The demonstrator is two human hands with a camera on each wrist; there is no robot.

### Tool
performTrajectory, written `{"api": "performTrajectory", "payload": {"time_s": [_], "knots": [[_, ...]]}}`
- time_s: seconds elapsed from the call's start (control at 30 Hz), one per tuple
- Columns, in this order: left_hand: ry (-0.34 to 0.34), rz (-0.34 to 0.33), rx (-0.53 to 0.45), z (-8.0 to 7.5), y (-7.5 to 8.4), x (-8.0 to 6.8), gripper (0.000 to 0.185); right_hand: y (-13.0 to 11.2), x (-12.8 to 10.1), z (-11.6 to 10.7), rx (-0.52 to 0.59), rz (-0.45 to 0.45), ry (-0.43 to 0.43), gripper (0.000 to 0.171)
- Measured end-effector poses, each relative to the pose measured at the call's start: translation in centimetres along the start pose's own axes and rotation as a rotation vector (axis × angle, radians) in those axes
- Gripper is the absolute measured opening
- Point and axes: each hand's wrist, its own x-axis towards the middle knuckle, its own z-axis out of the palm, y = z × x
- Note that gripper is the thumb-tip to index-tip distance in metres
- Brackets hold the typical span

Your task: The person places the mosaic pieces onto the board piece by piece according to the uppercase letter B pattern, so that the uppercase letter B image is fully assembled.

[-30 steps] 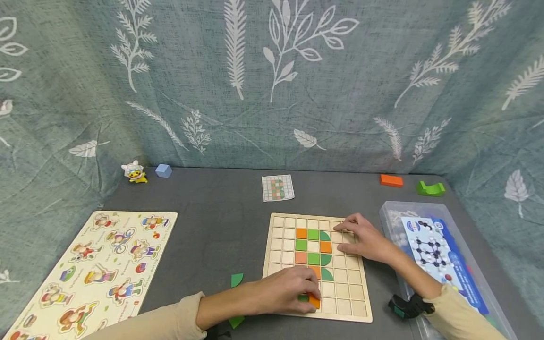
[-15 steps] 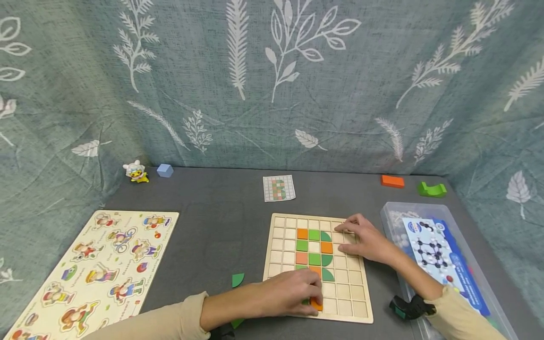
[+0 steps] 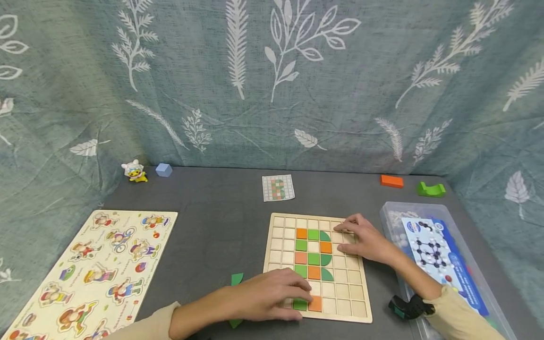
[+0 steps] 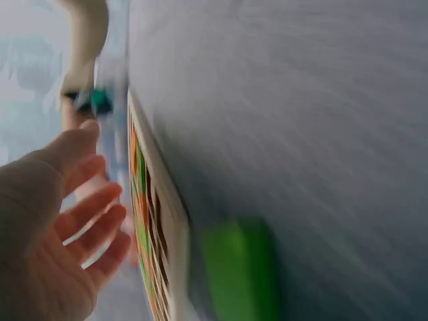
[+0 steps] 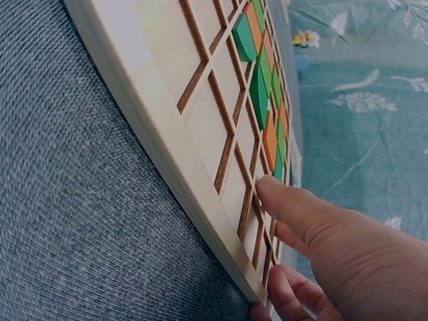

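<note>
Both hands, left hand and right hand, lie flat-fingered on the grid board atop grey felt table.

Beige long sleeves on both arms — black-and-teal band at right wrist.

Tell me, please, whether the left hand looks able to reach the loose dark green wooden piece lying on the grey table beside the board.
Probably yes: the green piece lies uncovered just beside the left hand, with nothing between them.

Pale matt wooden grid board lies on rough grey woven cloth.
</note>
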Motion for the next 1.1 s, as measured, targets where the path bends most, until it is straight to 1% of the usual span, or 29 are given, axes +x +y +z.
{"api": "performTrajectory", "payload": {"time_s": [0.07,0.13,0.23,0.27,0.37,0.47,0.6,0.87,1.0,1.1], "knots": [[0.047,-0.084,-0.079,-0.6,-0.7,-1.8,0.033,-0.1,0.1,0.0,0.001,0.004,-0.006,0.040],[0.095,-0.177,-0.130,-1.1,-1.4,-3.8,0.033,-0.2,0.1,0.0,0.002,0.004,-0.008,0.040],[0.153,-0.321,-0.141,-1.7,-2.2,-6.7,0.032,-0.2,0.2,-0.1,-0.002,0.005,-0.008,0.040],[0.170,-0.354,-0.132,-1.8,-2.4,-7.6,0.032,-0.3,0.2,-0.1,-0.004,0.003,-0.007,0.040],[0.214,-0.412,-0.088,-1.8,-2.8,-9.6,0.030,-0.2,0.2,-0.1,-0.007,-0.004,-0.005,0.040],[0.266,-0.430,-0.054,-1.6,-2.8,-10.9,0.028,-0.3,0.2,-0.1,-0.004,-0.007,-0.007,0.040],[0.319,-0.440,-0.038,-1.4,-2.8,-11.6,0.026,-0.3,0.0,0.0,0.004,0.002,-0.010,0.040],[0.325,-0.442,-0.070,-1.2,-2.8,-11.4,0.024,0.0,-0.1,0.3,0.002,-0.020,0.002,0.040],[0.337,-0.428,-0.023,-1.1,-2.8,-11.1,0.021,-0.1,0.0,0.1,-0.001,-0.034,0.013,0.040],[0.343,-0.426,0.039,-1.0,-2.7,-10.9,0.020,-0.1,0.1,0.1,-0.002,-0.040,0.013,0.039]]}}
